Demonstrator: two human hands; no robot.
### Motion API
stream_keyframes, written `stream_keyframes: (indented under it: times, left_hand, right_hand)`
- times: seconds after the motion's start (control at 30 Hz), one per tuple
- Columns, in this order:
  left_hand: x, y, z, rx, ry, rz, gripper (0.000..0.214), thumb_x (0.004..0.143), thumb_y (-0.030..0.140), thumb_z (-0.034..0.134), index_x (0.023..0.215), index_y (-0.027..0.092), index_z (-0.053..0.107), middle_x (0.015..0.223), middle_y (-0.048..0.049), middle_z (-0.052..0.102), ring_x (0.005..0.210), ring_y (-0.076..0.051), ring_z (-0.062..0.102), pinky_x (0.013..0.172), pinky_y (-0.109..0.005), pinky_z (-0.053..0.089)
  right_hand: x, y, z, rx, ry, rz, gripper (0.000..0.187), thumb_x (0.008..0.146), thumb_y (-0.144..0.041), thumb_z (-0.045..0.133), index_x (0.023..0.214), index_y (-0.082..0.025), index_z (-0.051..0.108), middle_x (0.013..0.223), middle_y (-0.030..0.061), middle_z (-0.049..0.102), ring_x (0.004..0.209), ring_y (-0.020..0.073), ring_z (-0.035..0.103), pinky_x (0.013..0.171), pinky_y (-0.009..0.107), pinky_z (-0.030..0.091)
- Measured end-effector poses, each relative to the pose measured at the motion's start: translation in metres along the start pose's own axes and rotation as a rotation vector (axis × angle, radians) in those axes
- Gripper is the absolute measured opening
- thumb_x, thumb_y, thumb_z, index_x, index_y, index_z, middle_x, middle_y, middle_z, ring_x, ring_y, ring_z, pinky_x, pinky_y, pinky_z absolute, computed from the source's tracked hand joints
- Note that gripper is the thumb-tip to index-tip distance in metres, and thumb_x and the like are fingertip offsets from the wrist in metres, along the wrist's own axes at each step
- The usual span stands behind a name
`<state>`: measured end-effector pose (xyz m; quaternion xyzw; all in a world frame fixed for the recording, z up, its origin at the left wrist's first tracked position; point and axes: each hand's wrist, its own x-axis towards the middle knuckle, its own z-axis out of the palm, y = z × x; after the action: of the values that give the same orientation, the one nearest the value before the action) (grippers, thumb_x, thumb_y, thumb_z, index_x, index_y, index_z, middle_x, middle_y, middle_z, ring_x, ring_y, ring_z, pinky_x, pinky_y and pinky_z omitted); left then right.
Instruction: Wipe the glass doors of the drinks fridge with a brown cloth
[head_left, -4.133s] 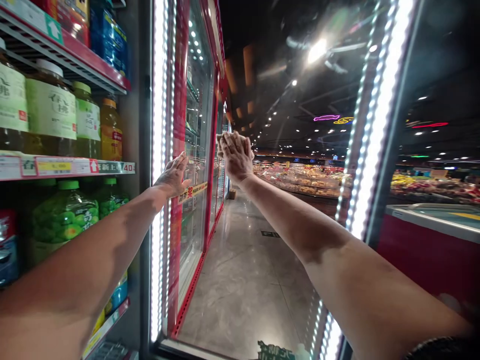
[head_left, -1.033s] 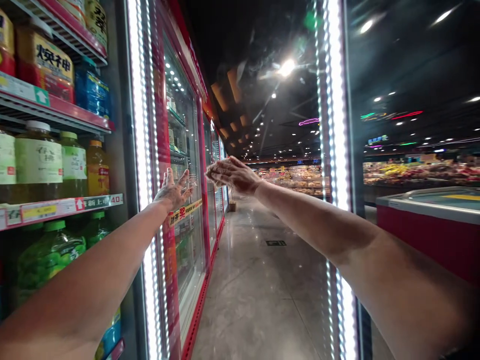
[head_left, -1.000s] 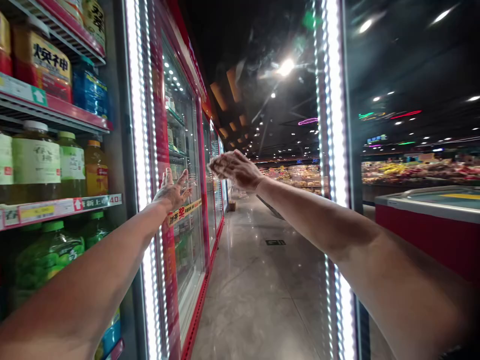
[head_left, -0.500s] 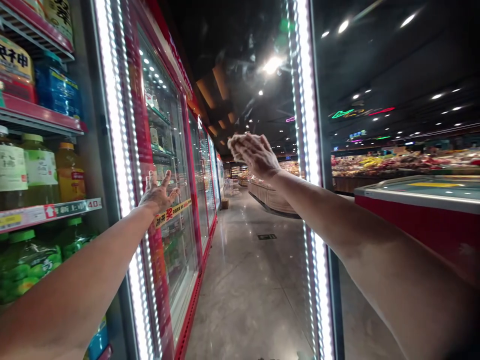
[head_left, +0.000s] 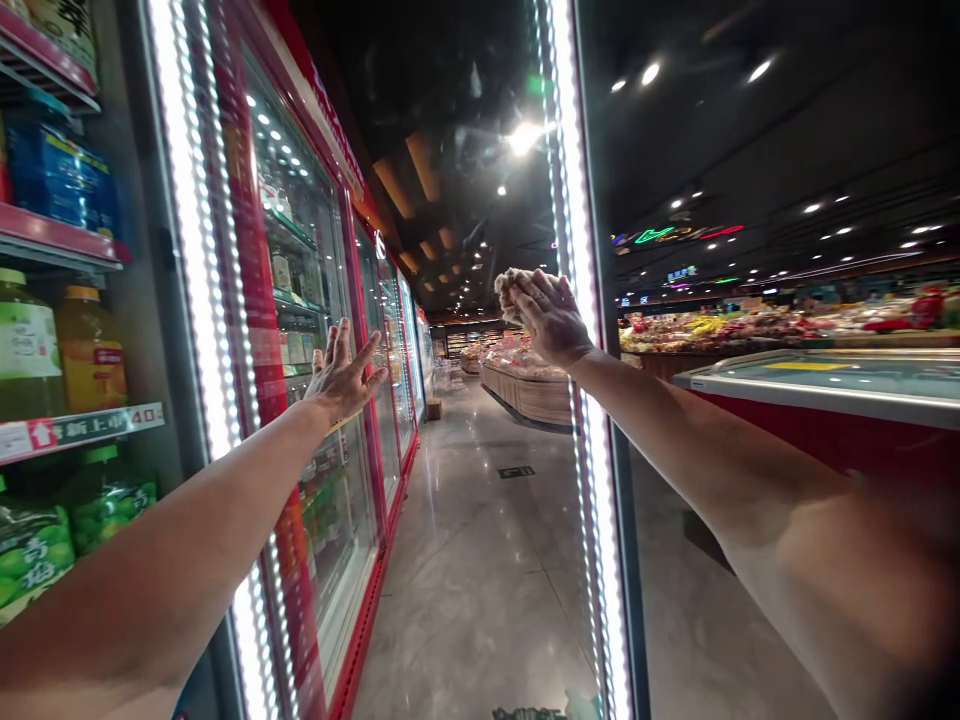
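Observation:
My left hand [head_left: 341,380] is raised with its fingers spread, palm forward, at the glass of a cooler door whose lit frame [head_left: 600,520] stands on the right. It holds nothing. My right hand [head_left: 553,322] lies over a crumpled beige cloth [head_left: 508,292] high on the same pane, close to the strip of lights along the door's edge. The cloth sticks out past the fingertips; the rest is hidden under the palm. Faint smudges show on the upper glass.
Shelves with bottled drinks [head_left: 91,350] stand close on the left. Beyond the glass runs a row of red-framed coolers [head_left: 352,300] beside a shiny floor [head_left: 465,560]. A red and white chest freezer [head_left: 817,400] is at the right, with produce displays [head_left: 720,325] behind.
My right hand has slid the cloth rightward across the glass toward the lit edge. My left hand stays spread and sits slightly more to the right. The view has turned a little right.

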<state>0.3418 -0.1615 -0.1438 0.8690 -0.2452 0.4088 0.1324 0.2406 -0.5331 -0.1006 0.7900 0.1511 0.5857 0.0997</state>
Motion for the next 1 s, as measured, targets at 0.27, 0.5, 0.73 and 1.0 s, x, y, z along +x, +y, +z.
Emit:
stream_keyframes:
  times: [0.27,0.5,0.73,1.0]
  left_hand:
    - [0.001,0.007,0.001,0.050,-0.028,-0.023,0.080,0.096,0.066,0.042,0.164,0.036,0.016,0.174,-0.0037,-0.012,0.159,-0.035,-0.012,0.126,-0.066,0.010]
    - [0.000,0.011,-0.006,0.069,-0.052,-0.042,0.078,0.097,0.063,0.040,0.164,0.034,0.017,0.175,-0.0022,-0.008,0.160,-0.035,-0.009,0.128,-0.062,0.014]
    - [0.001,0.014,-0.011,0.076,-0.092,-0.053,0.082,0.094,0.064,0.047,0.164,0.034,0.016,0.174,-0.0025,-0.012,0.159,-0.036,-0.009,0.128,-0.061,0.014]
    - [-0.002,0.016,-0.014,0.051,-0.131,-0.065,0.090,0.091,0.061,0.056,0.164,0.036,0.010,0.174,-0.0023,-0.016,0.159,-0.037,-0.012,0.127,-0.064,0.014]
  right_hand:
    - [-0.033,0.010,-0.004,-0.051,-0.029,-0.115,0.060,0.100,-0.014,0.045,0.159,-0.024,0.040,0.165,0.0051,0.040,0.158,0.0265,0.026,0.130,0.058,0.024]
    - [-0.039,0.009,-0.006,-0.123,0.024,0.060,0.060,0.099,-0.013,0.037,0.159,-0.013,0.040,0.167,0.0107,0.034,0.158,0.0293,0.023,0.130,0.055,0.024]
    - [-0.085,-0.002,0.000,-0.127,-0.028,0.015,0.057,0.101,-0.019,0.040,0.158,-0.012,0.042,0.167,0.0125,0.036,0.159,0.0293,0.021,0.130,0.052,0.026]
    - [-0.053,-0.020,0.019,-0.019,0.029,0.075,0.073,0.095,-0.006,0.042,0.164,-0.022,0.026,0.169,0.0064,0.028,0.160,0.0250,0.016,0.130,0.059,0.022]
